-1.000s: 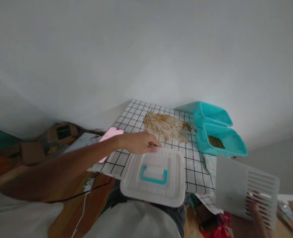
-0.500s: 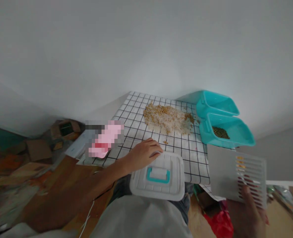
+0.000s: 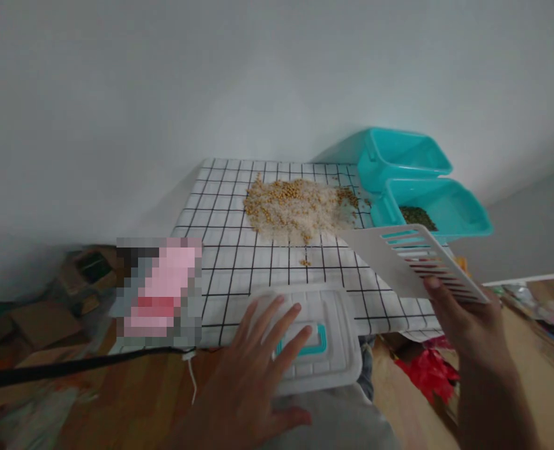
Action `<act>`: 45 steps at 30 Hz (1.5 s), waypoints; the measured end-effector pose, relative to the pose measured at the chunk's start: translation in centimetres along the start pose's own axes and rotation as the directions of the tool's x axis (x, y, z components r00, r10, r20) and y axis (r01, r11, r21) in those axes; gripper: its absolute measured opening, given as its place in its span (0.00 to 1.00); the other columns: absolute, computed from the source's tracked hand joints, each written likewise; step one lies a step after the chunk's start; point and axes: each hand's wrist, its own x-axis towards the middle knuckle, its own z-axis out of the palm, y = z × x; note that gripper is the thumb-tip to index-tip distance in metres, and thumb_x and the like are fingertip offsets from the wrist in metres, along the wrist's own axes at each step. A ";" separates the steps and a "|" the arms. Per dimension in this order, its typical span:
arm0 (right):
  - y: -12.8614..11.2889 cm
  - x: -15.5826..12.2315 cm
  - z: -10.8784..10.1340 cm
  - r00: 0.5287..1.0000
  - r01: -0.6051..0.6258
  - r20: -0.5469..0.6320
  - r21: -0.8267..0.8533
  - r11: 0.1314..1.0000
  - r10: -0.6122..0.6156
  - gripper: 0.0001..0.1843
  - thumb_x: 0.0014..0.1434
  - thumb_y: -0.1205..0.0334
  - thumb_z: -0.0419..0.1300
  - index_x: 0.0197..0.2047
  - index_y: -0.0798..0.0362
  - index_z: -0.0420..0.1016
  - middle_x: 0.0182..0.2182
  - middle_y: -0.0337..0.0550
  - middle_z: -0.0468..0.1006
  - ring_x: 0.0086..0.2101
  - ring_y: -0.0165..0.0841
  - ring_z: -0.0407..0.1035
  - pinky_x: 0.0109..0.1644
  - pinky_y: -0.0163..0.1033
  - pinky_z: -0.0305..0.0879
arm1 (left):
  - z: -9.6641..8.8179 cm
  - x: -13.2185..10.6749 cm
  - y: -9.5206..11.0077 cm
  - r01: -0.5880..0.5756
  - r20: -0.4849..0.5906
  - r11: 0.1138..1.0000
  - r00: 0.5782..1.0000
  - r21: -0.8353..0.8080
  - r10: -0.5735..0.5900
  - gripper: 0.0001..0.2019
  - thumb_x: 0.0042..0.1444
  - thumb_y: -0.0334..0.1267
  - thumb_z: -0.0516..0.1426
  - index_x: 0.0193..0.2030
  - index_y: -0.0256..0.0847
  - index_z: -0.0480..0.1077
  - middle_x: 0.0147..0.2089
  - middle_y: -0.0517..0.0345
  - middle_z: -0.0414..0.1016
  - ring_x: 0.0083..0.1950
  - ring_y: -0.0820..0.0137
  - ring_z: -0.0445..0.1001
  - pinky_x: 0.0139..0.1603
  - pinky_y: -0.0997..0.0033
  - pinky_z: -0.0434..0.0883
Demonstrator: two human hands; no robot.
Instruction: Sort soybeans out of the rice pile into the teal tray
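My right hand [image 3: 468, 325] grips a flat white slotted plastic panel [image 3: 391, 265] by its slotted end. The panel's solid far edge reaches to the near right side of a spread of rice and yellow beans [image 3: 295, 203]; I cannot tell whether it touches the grains. My left hand [image 3: 262, 369] is open, fingers spread over a white lid [image 3: 340, 312] with a turquoise handle [image 3: 321, 340]. Whether the fingers press on the lid is unclear. Just beyond the panel stands a turquoise bin [image 3: 464, 206] holding small green grains [image 3: 417, 217].
A second turquoise bin [image 3: 408, 150] stands behind the first, against the wall. Grid-patterned cloth [image 3: 225, 250] covers the table. At its left edge lies a blurred-out pink object [image 3: 168, 281]. Cardboard boxes [image 3: 47, 325] are on the floor at left, a red plastic bag [image 3: 431, 375] below right.
My right hand has raised the slotted panel and carried it left, over the table towards the grains. My left hand has shifted from the lid's far edge to spread over its handle area.
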 end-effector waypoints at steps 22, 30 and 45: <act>-1.1 6.7 5.2 0.853 0.159 0.518 -0.135 0.978 -0.067 0.10 0.60 0.54 0.69 0.46 0.40 0.85 0.39 0.36 0.87 0.37 0.35 0.82 0.41 0.37 0.79 | 3.6 -3.8 -4.5 0.059 -0.163 0.996 0.984 -0.068 -0.069 0.30 0.62 0.30 0.54 0.70 0.50 0.65 0.75 0.52 0.59 0.76 0.52 0.55 0.76 0.50 0.51; -1.0 7.1 5.4 0.844 0.159 0.534 -0.167 0.973 -0.047 0.10 0.60 0.53 0.69 0.45 0.40 0.85 0.38 0.34 0.87 0.36 0.35 0.82 0.39 0.35 0.79 | 4.0 -3.5 -4.5 0.077 -0.212 0.993 0.973 -0.087 -0.094 0.24 0.64 0.38 0.54 0.67 0.52 0.69 0.72 0.57 0.65 0.76 0.57 0.56 0.78 0.56 0.49; -1.6 6.2 5.1 0.792 0.199 0.605 -0.143 0.969 -0.074 0.09 0.60 0.60 0.69 0.45 0.39 0.85 0.37 0.32 0.87 0.33 0.30 0.80 0.33 0.29 0.74 | 4.1 -3.3 -4.4 0.103 -0.232 0.986 0.964 -0.135 -0.132 0.23 0.69 0.33 0.48 0.67 0.53 0.69 0.72 0.62 0.65 0.76 0.62 0.56 0.79 0.58 0.48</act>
